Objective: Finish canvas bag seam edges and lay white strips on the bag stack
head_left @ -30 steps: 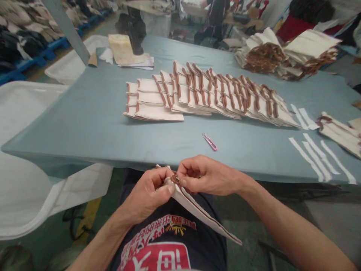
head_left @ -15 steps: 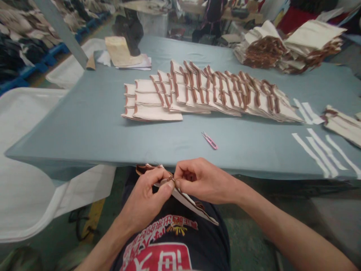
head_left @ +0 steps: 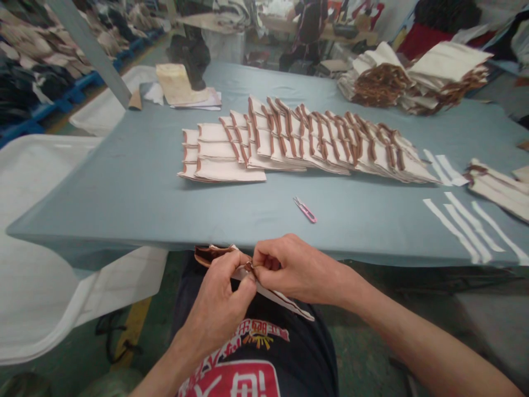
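A cream fabric piece with brown edging is held over my lap at the table's front edge. My left hand pinches it between thumb and fingers near its middle. Right beside it, my right hand is closed with thumb and fingertips on the same brown edge; the fingers hide the exact spot. Pink thread snips lie on the table beyond my hands. Behind them, several similar cream pieces with brown edges lie overlapped in a long row.
The blue-covered table stretches ahead. White strips and another folded fabric piece lie at the right. Stacked bundles stand at the back right. A white tub is on the left. A person sits beyond the table.
Both hands stay on the fabric edge, with only small finger shifts. The held piece's left end has opened a little wider. The view has tilted slightly.
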A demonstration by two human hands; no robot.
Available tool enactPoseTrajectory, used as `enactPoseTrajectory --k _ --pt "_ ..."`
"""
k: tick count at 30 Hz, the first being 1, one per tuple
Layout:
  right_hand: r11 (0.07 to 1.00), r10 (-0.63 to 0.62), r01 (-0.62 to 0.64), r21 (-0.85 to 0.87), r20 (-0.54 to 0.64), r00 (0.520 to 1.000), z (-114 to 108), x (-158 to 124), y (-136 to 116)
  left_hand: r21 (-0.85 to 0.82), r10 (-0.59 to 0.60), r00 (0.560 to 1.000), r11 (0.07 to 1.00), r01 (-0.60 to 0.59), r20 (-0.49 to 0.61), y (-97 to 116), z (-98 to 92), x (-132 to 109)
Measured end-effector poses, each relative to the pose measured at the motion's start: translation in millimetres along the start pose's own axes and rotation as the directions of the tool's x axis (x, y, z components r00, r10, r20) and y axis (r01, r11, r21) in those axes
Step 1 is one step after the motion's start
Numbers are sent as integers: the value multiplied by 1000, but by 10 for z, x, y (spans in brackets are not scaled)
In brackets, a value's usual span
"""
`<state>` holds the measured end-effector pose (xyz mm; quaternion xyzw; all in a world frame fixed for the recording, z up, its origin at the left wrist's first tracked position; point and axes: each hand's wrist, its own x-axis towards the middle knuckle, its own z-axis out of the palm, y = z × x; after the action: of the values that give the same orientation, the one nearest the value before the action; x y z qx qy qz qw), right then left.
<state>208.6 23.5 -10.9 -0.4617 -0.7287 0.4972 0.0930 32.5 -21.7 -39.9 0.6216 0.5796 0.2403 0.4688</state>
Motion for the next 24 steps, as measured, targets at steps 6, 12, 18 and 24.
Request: enactPoseTrajectory --k 6,12,18,24 --pt "840 87 -215 499 268 960 -8 150 126 -129 -11 991 991 28 130 -37 -134 4" --pt "765 28 -218 606 308 951 -64 142 87 -269 70 977 963 -13 203 -101 -257 -3" --pt "904 26 -122 410 230 973 -171 61 -63 -232 89 976 972 -41 200 -24 -349 71" --pt "996 -29 39 75 -129 991 -42 -96 -202 -411 11 998 911 16 62 -126 -322 96"
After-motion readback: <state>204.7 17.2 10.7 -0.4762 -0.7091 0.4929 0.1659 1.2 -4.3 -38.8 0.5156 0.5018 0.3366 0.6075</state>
